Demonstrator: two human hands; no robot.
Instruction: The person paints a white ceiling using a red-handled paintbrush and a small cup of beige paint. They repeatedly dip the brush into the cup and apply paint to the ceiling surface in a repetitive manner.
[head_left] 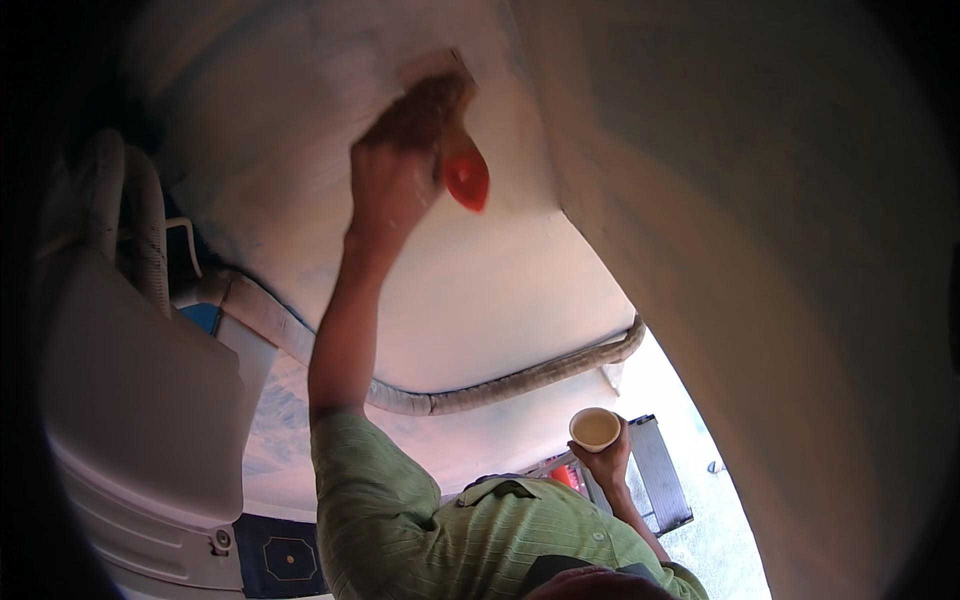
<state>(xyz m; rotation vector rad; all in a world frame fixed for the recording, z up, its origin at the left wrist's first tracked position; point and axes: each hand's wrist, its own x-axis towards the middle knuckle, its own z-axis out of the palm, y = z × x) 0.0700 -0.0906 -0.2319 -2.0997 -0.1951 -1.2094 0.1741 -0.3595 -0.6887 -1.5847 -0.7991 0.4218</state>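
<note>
Clamping my left hand (395, 160) on the red-ended tool (467, 180) at the pale surface (480, 270), I grip the cup (573, 432) in my right hand (609, 463), its mouth toward my camera, presumably to keep the contents (597, 430) from spilling.

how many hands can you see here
2: the left hand, upper middle, grips a red-handled tool against the pale surface; the right hand, lower right, holds a pale cup. No other hand shows.

Two hands (400, 165), one cup (595, 411), one red-handled tool (467, 180) — one shirt (520, 520)
</note>
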